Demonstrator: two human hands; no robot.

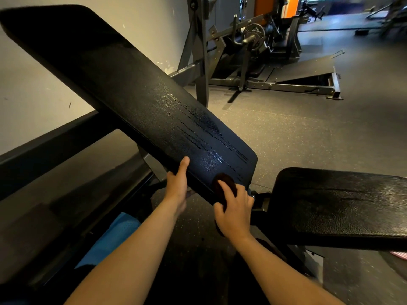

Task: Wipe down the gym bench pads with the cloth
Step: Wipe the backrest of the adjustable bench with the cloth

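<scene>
Right hand (234,213) pressing a dark cloth (223,183) against the lower end of the inclined back pad (123,89), fingers curled over the cloth so that only a rounded dark patch shows above the knuckles. Left hand (177,187) gripping the pad's near edge, thumb on the wet top face, remaining fingers hidden beneath. Streaks of liquid running down the pad's lower half. Seat pad (339,205) just beside, to the right, cut off at the frame's edge. Blue fabric (116,234) below the left forearm, partly covered and hard to identify. Pink object (399,254) barely visible at far right. Plate-loaded machine (264,51) dim in the background.
</scene>
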